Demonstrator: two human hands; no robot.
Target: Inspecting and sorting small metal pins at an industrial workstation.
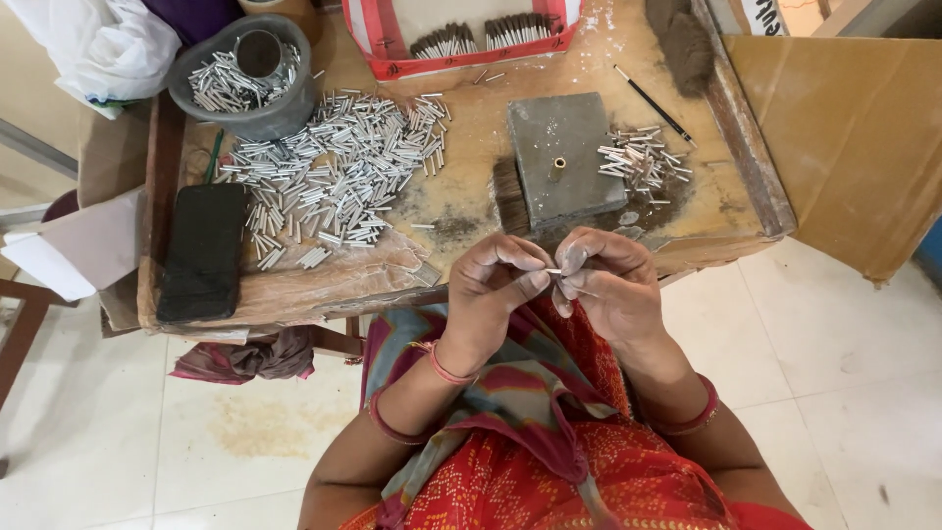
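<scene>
I see both hands up close together over the lap, just off the near edge of the wooden work table (461,211). My left hand (491,290) has fingers curled in, thumb and forefinger pinched on 1 end of a small silver tube (552,272). My right hand (608,285) is curled too, fingertips pinched on the other end of the same tube. So the tube sits between the 2 hands, roughly level, above the red patterned cloth (549,461) on the lap. Can't tell if anything else is inside either palm.

On the table, straight ahead of the hands: grey stone block (564,157) w/ a small brass-coloured socket (559,164) in its middle. Right of the block, touching its edge, a small heap of silver tubes (643,157). Left of the block, a much bigger spread of the same tubes (339,172), running up to a grey bowl (245,83) that holds more tubes plus a metal cup (259,52). Black flat pad (203,250) lies at the left end, beside the big pile. Far edge: red-and-white box (466,39) w/ bundled dark sticks. Thin black stick (654,103) lies apart, back right of the block. White plastic bag (103,44) at top left corner. Floor is pale tile (834,344).
</scene>
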